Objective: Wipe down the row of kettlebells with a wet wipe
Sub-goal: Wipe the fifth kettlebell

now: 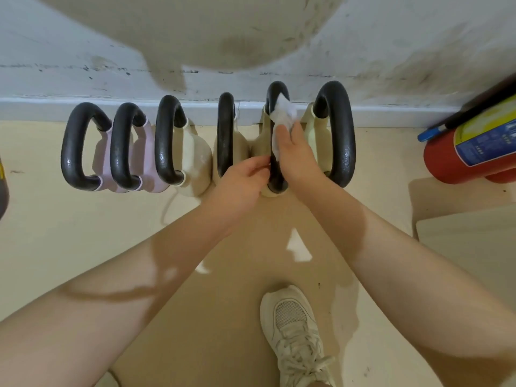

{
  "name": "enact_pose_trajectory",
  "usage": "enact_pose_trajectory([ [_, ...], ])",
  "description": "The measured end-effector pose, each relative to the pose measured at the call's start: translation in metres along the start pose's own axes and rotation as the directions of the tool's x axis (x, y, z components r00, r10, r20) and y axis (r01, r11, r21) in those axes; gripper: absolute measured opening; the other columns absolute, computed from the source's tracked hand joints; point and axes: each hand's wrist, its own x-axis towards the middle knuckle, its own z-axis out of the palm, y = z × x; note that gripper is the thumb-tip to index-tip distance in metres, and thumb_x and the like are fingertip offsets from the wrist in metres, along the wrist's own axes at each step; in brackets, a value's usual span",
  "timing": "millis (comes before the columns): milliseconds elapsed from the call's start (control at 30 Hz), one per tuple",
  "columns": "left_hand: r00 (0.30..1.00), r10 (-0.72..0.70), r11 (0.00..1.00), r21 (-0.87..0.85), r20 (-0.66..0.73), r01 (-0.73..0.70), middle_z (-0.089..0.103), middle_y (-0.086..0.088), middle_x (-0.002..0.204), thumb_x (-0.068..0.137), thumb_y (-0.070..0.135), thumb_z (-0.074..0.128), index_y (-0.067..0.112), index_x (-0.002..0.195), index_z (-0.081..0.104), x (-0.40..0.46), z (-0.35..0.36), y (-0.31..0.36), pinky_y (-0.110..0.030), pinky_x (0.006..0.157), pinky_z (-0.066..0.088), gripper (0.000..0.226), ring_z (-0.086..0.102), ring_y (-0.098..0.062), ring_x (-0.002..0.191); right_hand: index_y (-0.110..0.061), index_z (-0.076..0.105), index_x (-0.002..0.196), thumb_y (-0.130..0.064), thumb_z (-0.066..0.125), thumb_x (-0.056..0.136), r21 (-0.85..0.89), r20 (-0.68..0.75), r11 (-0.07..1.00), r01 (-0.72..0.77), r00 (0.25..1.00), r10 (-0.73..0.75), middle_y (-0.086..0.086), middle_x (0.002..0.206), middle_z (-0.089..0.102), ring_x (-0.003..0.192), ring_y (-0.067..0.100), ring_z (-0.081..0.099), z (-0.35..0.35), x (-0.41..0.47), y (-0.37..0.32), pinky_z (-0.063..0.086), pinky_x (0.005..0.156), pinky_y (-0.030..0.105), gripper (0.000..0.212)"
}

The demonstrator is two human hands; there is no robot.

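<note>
Several kettlebells stand in a row on the floor against the wall, seen from above, all with black handles. The two at the left have pink bodies, the others cream. My right hand presses a white wet wipe against the handle of the second kettlebell from the right. My left hand grips the near end of that same handle, fingers curled around it. The rightmost kettlebell stands just beside my right hand.
A red fire extinguisher lies at the right by the wall. A white baseboard runs behind the row. My foot in a white sneaker is on the beige floor below. A dark object shows at the left edge.
</note>
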Motion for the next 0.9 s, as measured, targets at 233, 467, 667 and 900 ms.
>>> enact_pose_trajectory([
  [233,1.0,-0.004,0.999,-0.049,-0.019,0.003,0.062,0.02,0.098,0.097,0.015,0.04,0.024,0.126,0.055,-0.001,0.0,0.003,-0.031,0.1,0.043,0.034,0.057,-0.001,0.102,-0.011,0.043,0.132,-0.056,0.02,0.095,0.275,0.016,0.936,-0.221,0.974,0.226,0.009,0.116,0.056,0.116,0.023,0.05,0.005,-0.004,0.014,0.037,0.106,0.044,0.063],
  [467,1.0,0.012,0.999,0.031,0.02,-0.013,0.062,0.01,0.117,0.1,0.024,0.032,0.024,0.125,0.054,-0.001,0.001,0.002,-0.028,0.095,0.045,0.033,0.057,-0.003,0.107,-0.032,0.024,0.135,-0.063,0.033,0.084,-0.069,-0.108,0.982,0.173,0.978,-0.18,-0.001,0.126,0.052,0.112,0.02,0.054,0.025,-0.034,0.07,0.047,0.092,0.047,0.061],
  [667,0.999,0.007,1.0,-0.01,0.035,-0.007,0.061,0.014,0.109,0.099,0.029,0.033,0.026,0.121,0.055,-0.004,0.001,0.001,-0.031,0.098,0.044,0.031,0.057,-0.004,0.105,-0.021,0.043,0.128,-0.021,0.035,0.097,-0.404,-0.079,0.898,0.176,0.971,-0.226,0.0,0.118,0.058,0.104,0.017,0.056,0.016,-0.043,0.086,0.048,0.09,0.042,0.032],
  [900,0.986,0.127,0.989,0.092,-0.11,-0.117,0.057,0.006,0.127,0.096,0.024,0.04,0.025,0.123,0.054,-0.012,0.002,0.009,-0.032,0.106,0.038,0.031,0.05,-0.011,0.118,-0.013,0.066,0.102,-0.043,0.048,0.08,0.041,-0.036,0.998,-0.038,0.999,0.039,0.018,0.138,0.042,0.121,0.031,0.048,-0.033,-0.061,0.034,0.043,0.099,0.047,0.041],
])
